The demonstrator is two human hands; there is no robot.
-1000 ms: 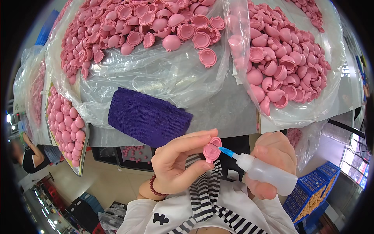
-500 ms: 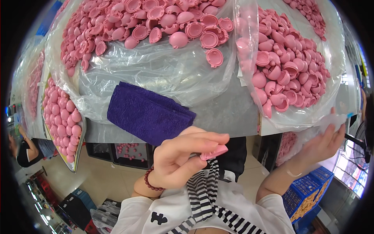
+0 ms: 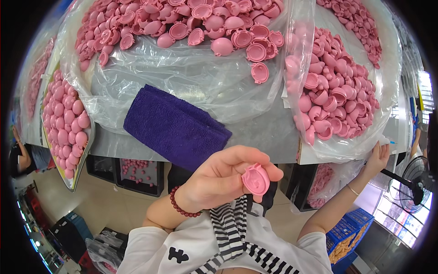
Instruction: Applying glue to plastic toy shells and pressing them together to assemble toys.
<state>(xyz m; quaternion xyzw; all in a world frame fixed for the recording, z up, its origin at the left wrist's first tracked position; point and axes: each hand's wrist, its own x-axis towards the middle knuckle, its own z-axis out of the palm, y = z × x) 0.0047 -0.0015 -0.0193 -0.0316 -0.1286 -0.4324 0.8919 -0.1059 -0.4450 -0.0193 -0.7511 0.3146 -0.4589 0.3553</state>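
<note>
Lower centre, the left hand [image 3: 224,177] pinches a pink half-shell [image 3: 256,180], seemingly a holding step; far right, the right hand [image 3: 378,158] (grip indiscernible) is by a blue nozzle [image 3: 391,142]. Next calls for steadiness.

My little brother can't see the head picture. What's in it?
A person's left hand holds a hollow pink piece; the right hand is out by a blue-tipped bottle. Beyond lie a purple cloth and pink heaps.

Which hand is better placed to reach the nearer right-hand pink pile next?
Likely the right hand: closer to the pink pile, though its grip is unclear; the left hand holds a pink shell.
</note>
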